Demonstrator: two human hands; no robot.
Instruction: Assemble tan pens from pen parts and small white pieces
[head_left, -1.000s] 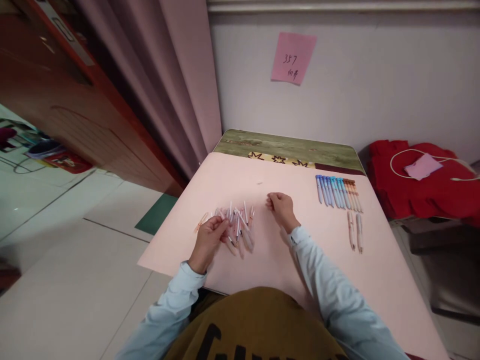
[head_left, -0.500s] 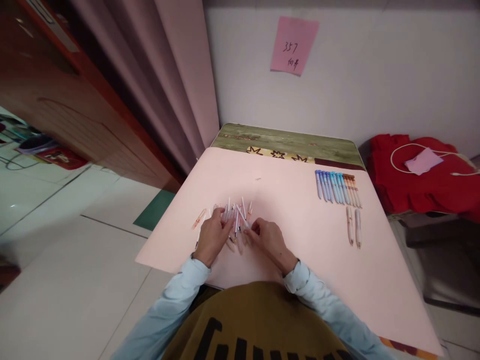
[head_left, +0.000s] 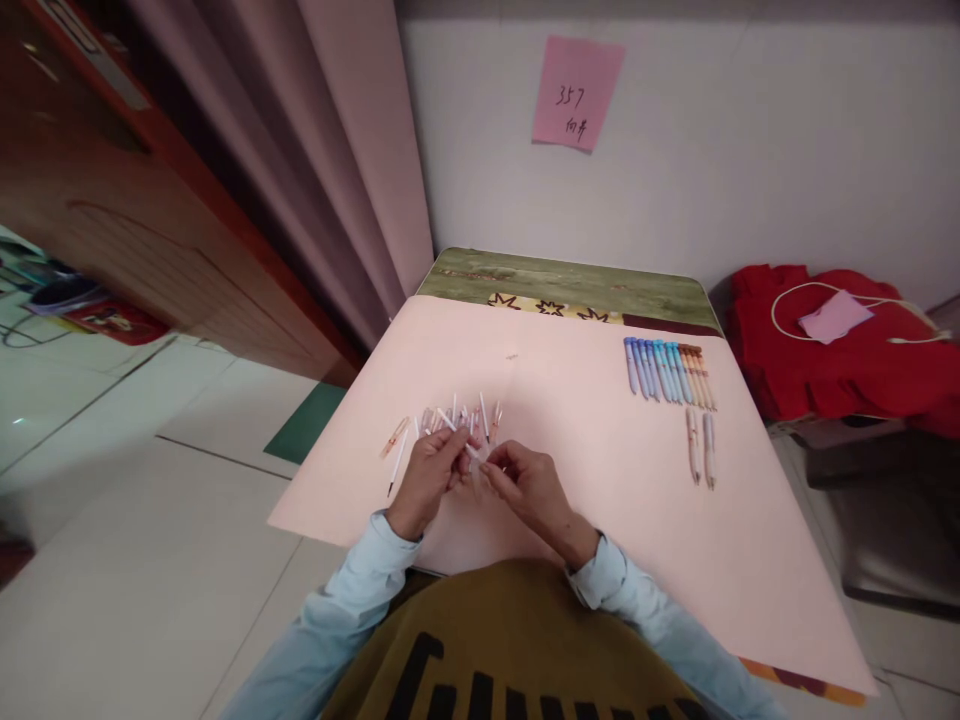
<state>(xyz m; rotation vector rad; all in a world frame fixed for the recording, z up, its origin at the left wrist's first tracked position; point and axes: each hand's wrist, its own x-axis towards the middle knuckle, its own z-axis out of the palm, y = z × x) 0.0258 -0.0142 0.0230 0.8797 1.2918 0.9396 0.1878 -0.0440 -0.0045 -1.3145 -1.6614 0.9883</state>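
Observation:
My left hand [head_left: 426, 482] is closed in a pinch on a white pen refill [head_left: 445, 419], whose end sticks out past the fingertips. Close by, my right hand [head_left: 534, 488] pinches a small pale pen part [head_left: 475, 453] between thumb and forefinger. The two sets of fingertips nearly meet, and the fingers partly hide what is between them. Just beyond my hands lies a loose pile of white refills [head_left: 484, 415] and clear pinkish pen barrels [head_left: 496, 420]. One more refill [head_left: 398, 462] and a clear barrel [head_left: 394, 437] rest left of my left hand.
Pens in a row, blue [head_left: 640, 366], light blue [head_left: 671, 370] and brown [head_left: 697, 377], lie on the pink table cover [head_left: 592, 400] at right. Two pale pens [head_left: 701, 448] lie below them. A red cloth [head_left: 892, 370] with a white cable sits beyond the table's right edge.
My hands have lifted slightly off the pile, and a white refill now points up-left from my left fingers. The view has shifted a little, moving the scene leftward.

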